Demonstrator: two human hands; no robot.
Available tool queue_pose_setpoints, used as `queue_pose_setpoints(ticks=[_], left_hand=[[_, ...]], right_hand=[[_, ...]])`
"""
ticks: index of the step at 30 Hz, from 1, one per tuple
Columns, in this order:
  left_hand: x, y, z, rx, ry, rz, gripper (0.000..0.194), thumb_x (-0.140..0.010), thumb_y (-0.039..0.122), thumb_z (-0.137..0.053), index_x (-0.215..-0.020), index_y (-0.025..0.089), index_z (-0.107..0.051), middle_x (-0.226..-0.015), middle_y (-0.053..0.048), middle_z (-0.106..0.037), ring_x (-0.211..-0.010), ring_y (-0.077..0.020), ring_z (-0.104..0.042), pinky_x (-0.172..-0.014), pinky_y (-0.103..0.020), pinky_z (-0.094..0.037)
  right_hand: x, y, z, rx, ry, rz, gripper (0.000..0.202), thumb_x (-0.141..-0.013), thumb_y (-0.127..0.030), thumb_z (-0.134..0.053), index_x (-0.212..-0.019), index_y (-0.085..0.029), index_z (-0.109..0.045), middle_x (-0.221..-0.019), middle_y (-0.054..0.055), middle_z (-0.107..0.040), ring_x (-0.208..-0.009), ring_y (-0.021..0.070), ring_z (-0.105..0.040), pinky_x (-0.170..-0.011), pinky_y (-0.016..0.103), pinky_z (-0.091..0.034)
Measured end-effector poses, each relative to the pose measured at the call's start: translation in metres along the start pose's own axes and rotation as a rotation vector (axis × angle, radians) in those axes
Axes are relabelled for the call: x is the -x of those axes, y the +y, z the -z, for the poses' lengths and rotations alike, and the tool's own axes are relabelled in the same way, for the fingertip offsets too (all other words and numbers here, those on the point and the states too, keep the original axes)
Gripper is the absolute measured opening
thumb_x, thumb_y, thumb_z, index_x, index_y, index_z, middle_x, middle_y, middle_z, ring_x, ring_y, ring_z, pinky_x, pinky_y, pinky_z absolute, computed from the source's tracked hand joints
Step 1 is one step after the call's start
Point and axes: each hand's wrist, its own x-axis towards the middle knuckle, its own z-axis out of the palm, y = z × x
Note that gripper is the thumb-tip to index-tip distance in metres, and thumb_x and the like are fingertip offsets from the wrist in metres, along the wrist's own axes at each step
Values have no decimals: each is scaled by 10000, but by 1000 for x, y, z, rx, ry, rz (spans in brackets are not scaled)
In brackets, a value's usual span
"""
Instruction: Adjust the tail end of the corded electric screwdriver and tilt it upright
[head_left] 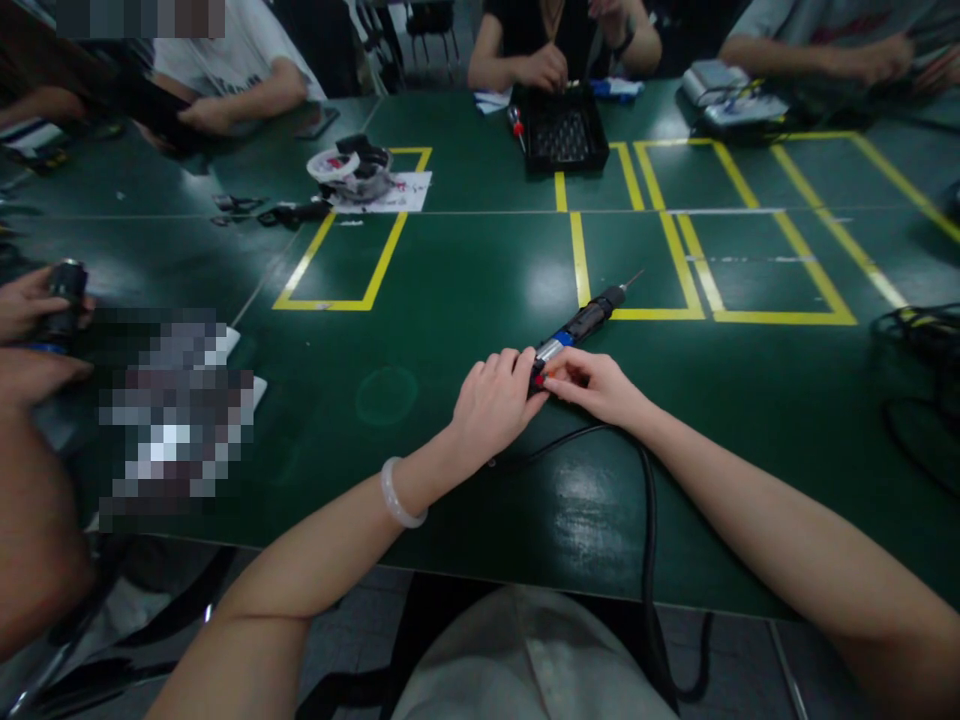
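An electric screwdriver with a black and silver body, a blue ring and a thin metal bit lies slanted over the green table, its bit pointing away to the right. My left hand is closed over its rear end. Close beside it, my right hand has thumb and forefinger at a small red part on that rear end; the fingertips partly cover it. A black cable runs from near my hands over the table's front edge.
Yellow tape rectangles mark the table. A black tray stands before a person opposite. A tape roll lies on paper at the back left. Bundled cables lie at the right. At the left, a co-worker's hand holds a black cylinder.
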Motion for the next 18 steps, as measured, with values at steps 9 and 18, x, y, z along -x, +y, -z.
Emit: queue_pose_setpoints(ticks=[9, 18], left_hand=[[4, -7, -3, 51, 4, -15, 584, -972, 457, -595, -1431, 136, -432, -1278, -152, -599, -1102, -288, -586, -881, -385, -464], [4, -10, -4, 91, -21, -16, 598, -984, 443, -574, -1463, 135, -395, -1290, -150, -586, -1120, -288, -575, -909, -394, -473]], right_hand=[[-5, -3, 2, -310, 22, -149, 414, -826, -566, -749, -829, -187, -584, -639, -21, -594, -532, 103, -534, -510, 234, -451], [4, 0, -1, 24, 14, 101, 185, -900, -347, -719, -966, -178, -687, -680, -23, -587, -556, 104, -512, -534, 233, -408]])
